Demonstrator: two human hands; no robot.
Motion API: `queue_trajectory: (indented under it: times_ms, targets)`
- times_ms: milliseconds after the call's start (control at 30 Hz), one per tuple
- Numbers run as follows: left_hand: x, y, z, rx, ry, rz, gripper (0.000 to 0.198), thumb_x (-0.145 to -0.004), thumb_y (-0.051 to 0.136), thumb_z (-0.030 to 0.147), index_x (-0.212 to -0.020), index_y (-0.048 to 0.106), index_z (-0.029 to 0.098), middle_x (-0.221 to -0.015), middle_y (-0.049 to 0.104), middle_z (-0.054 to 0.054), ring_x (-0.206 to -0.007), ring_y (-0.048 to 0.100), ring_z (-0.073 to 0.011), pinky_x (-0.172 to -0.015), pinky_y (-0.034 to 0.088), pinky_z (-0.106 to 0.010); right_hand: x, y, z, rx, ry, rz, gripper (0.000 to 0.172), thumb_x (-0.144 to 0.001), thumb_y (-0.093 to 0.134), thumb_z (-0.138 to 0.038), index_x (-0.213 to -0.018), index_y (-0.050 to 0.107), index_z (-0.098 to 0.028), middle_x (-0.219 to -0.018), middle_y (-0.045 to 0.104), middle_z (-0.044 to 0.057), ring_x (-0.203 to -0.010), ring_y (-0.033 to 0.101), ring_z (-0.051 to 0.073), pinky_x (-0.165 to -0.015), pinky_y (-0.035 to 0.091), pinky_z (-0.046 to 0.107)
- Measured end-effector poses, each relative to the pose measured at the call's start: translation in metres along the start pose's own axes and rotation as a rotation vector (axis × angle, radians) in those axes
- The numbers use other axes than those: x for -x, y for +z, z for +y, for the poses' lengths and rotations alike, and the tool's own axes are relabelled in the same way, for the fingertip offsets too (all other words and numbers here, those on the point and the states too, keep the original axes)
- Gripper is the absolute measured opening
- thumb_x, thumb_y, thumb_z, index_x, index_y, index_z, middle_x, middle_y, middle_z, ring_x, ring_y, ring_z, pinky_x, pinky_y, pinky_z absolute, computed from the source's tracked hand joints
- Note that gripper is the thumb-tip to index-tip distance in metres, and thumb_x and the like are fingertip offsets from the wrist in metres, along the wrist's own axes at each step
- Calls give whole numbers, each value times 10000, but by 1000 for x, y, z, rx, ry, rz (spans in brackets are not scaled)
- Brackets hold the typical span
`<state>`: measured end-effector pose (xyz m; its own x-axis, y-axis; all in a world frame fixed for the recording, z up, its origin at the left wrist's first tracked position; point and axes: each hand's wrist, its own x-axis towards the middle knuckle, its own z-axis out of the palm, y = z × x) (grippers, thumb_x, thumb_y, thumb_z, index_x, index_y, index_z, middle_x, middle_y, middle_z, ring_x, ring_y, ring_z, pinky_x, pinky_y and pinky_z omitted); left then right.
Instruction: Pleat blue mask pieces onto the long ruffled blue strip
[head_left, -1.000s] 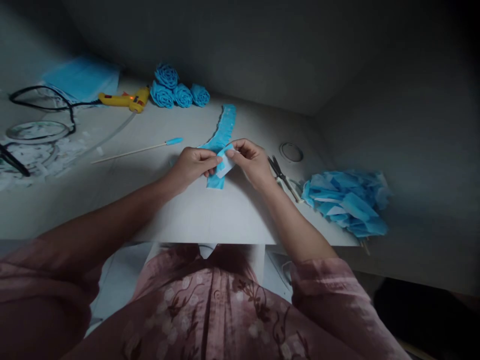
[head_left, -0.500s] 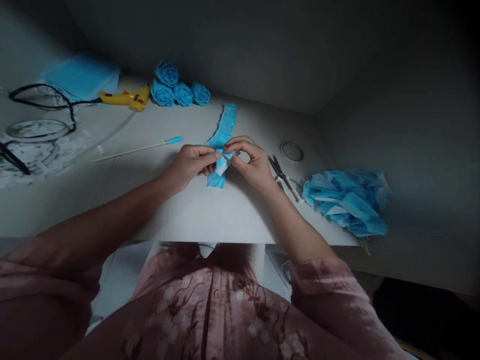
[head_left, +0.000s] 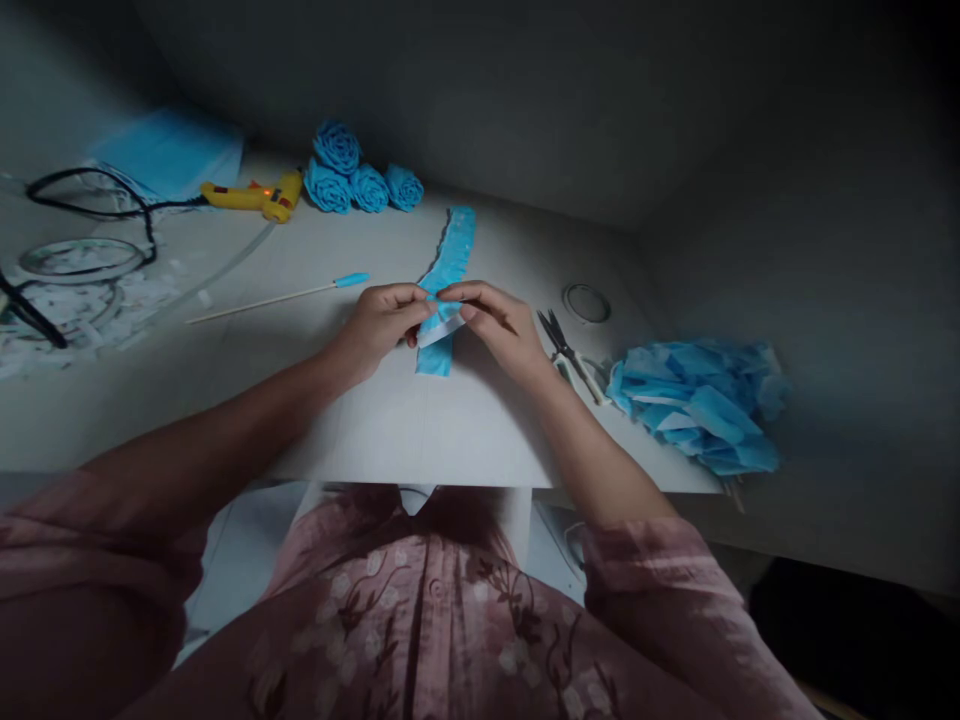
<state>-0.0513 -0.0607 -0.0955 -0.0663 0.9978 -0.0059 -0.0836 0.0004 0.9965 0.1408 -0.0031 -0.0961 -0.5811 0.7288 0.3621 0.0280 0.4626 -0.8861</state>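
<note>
Between my two hands is a small blue piece of thin fabric (head_left: 441, 326) with a white lower edge. My left hand (head_left: 386, 322) pinches its left side between thumb and fingers. On the other side my right hand (head_left: 504, 325) grips it the same way, fingertips close to the left thumb. Behind and beneath them, a long blue strip (head_left: 454, 245) with a ruffled left edge lies on the table. A thin stick (head_left: 262, 304) with a blue wrapped tip rests left of my left hand. Scissors (head_left: 571, 358) lie with blades parted beside my right wrist.
Several blue fabric roses (head_left: 349, 172) sit at the back, near a yellow glue gun (head_left: 276, 196) with a black cord. Blue sheets (head_left: 169, 155) and white scraps (head_left: 82, 310) are at left. A tape ring (head_left: 586, 303) and a blue fabric bunch (head_left: 697, 400) are at right.
The fabric piece, folded up at its top between my fingers before, now lies flatter with its white edge stretched across. My right fingers have come down closer to my left thumb.
</note>
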Motion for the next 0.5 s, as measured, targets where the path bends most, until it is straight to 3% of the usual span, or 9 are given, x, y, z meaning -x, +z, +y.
queue_trajectory:
  times_ms: [100,233,367,500]
  targets:
    - [0,0,0,-11,18,14,216,-798,762,255,-636,637,184,-541,554,25,-502,488,-90,-506,395,-220,-1,3,-2,-104,139,82,577,-875,749,-773,-1131,773,-256,-1111,769,65,-1085,692,243,-1036,559,416]
    - [1,0,1,-33,30,25,233,-810,771,285,-643,642,187,-543,559,25,-500,488,-91,-514,413,-226,-3,8,0,-180,257,31,596,-766,826,-804,-841,713,-223,-842,661,20,-856,615,192,-856,566,358]
    - [1,0,1,-49,35,14,263,-828,772,292,-632,632,185,-550,564,22,-505,497,-90,-519,420,-225,-4,10,2,-206,272,19,534,-726,909,-696,-781,661,-226,-771,602,-8,-775,559,161,-789,522,325]
    - [1,-1,-1,-67,42,-2,279,-850,790,335,-657,663,179,-585,607,8,-524,515,-88,-529,424,-222,-5,10,1,-199,269,54,545,-700,912,-696,-763,633,-232,-727,589,-26,-738,538,151,-765,513,316]
